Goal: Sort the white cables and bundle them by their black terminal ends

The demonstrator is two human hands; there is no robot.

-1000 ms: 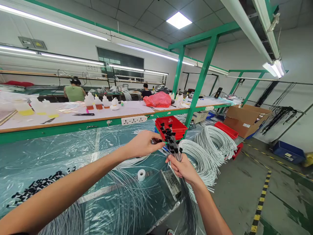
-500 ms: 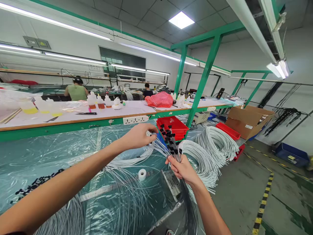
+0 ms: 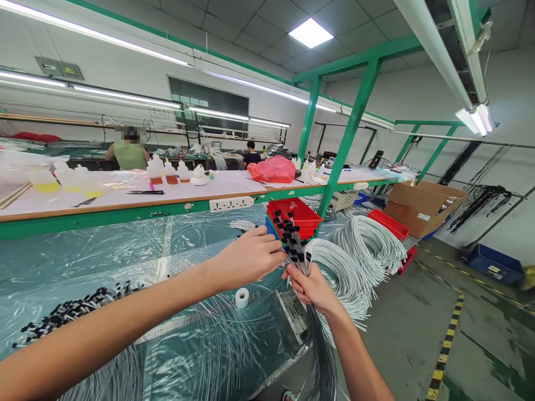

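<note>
A bundle of thin grey cables with black connectors [image 3: 295,236] stands upright out of my right hand [image 3: 311,287]. My right hand is closed around it, and the dark cable tails [image 3: 321,351] hang below the fist. Just left of the connectors is my left hand [image 3: 261,255], its back toward me and its fingers curled in against the bundle. What those fingertips hold, if anything, is hidden. Loose pale cables [image 3: 221,328] spread over the plastic-covered bench under my left forearm. A heap of cables with black ends [image 3: 79,306] lies at the left.
A white tape roll [image 3: 242,297] and a steel ruler [image 3: 167,328] lie on the bench. Near the right edge is a metal block [image 3: 291,314]. Coils of white cable [image 3: 343,273] and red bins [image 3: 298,217] stand beyond. Bottles [image 3: 155,170] line the raised shelf.
My left hand has moved right and down, closer to the bundle, its fingers now curled in. My right hand keeps its grip in nearly the same place.
</note>
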